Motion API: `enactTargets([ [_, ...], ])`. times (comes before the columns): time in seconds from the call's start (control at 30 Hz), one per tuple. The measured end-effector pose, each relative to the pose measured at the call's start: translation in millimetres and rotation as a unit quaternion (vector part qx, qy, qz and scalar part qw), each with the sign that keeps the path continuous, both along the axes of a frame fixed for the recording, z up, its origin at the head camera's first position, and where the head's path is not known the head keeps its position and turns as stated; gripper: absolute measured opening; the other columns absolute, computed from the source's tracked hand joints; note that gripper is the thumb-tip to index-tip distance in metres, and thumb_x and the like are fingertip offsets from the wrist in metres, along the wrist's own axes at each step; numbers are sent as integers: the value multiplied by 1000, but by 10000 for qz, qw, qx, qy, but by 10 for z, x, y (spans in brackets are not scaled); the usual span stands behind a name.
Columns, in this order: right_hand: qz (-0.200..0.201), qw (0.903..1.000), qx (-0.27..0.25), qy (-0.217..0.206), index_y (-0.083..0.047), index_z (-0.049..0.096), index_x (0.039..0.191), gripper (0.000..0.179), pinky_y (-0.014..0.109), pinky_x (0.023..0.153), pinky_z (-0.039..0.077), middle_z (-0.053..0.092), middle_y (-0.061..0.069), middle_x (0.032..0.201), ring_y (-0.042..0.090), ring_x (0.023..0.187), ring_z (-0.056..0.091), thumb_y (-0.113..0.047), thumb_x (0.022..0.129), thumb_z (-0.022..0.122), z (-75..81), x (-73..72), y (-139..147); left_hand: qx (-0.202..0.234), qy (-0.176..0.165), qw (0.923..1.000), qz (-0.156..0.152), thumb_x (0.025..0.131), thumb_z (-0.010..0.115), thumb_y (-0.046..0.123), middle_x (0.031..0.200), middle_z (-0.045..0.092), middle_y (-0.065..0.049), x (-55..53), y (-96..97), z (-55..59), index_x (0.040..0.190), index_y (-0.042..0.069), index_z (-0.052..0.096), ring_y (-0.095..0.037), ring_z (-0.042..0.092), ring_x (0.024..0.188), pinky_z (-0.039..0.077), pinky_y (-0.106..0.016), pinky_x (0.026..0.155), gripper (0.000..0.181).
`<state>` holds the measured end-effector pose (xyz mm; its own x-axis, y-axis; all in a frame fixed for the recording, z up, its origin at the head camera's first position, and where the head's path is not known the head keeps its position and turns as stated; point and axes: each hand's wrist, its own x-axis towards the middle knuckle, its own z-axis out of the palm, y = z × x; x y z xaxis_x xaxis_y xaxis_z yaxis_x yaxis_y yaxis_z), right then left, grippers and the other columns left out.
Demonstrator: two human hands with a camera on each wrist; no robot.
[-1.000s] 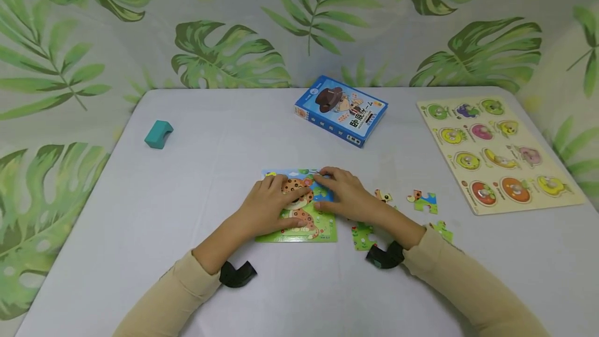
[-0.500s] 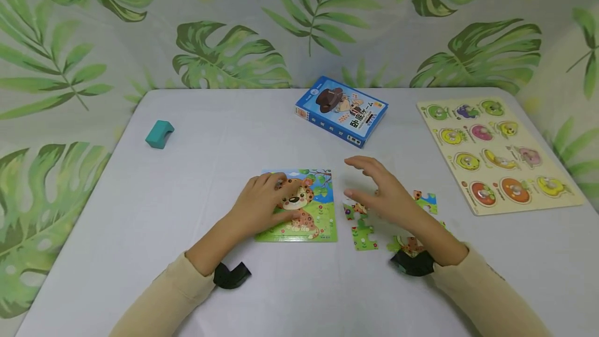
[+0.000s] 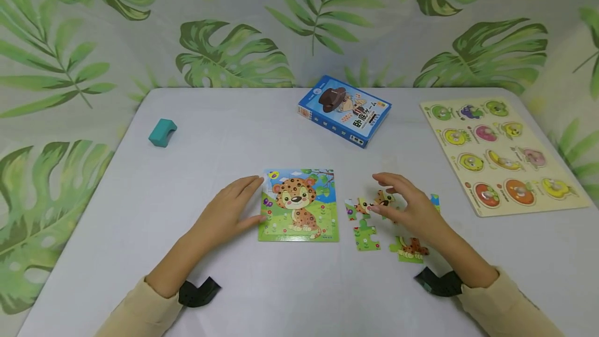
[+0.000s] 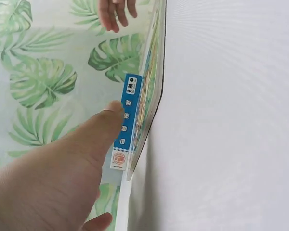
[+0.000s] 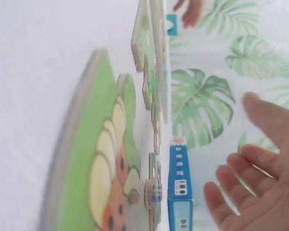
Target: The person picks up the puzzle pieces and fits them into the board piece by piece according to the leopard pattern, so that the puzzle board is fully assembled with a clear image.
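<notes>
From the lower corners of the frame, two arms in beige sleeves (image 3: 135,308) angle inward over the white surface (image 3: 262,295). Left of centre, the left hand (image 3: 226,207) is spread, fingers reaching forward side by side and thumb held away from them. Its tips are at the left edge of the leopard puzzle (image 3: 299,209), which lies flat just below the middle of the frame; whether they touch it is unclear. Right of centre, the right hand (image 3: 414,209) hovers above loose puzzle pieces (image 3: 367,238), its fingers gently bent, thumb well apart.
</notes>
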<state>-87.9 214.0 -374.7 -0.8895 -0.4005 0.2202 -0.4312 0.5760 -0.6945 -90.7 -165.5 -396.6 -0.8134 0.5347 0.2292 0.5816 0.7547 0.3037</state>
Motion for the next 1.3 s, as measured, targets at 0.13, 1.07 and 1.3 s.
enactTargets([
  [0.13, 140, 9997, 49, -214, -7, 46, 129, 56, 39, 80, 46, 47, 4, 127, 21, 103, 51, -15, 78, 70, -126, -18, 29, 123, -415, 9991, -26, 79, 64, 47, 137, 36, -10, 10, -26, -54, 138, 5, 32, -26, 33, 125, 29, -40, 100, 79],
  [1.07, 633, 9942, 753, -428, -13, 55, 124, 41, 44, 95, 34, 48, 2, 127, 23, 120, 39, -20, 84, 64, -291, 0, 25, 148, -901, 9958, -87, 80, 61, 50, 137, 36, -8, -7, -58, -151, 135, 8, 39, -25, 30, 126, 25, -46, 100, 72],
  [1.3, 434, 9960, 732, -253, -10, 58, 119, 38, 41, 92, 39, 50, 4, 123, 23, 116, 43, -18, 83, 66, -284, 11, 1, 165, -882, 9959, -82, 80, 61, 49, 137, 37, -7, -16, -59, -158, 135, 9, 40, -24, 31, 126, 25, -46, 100, 72],
])
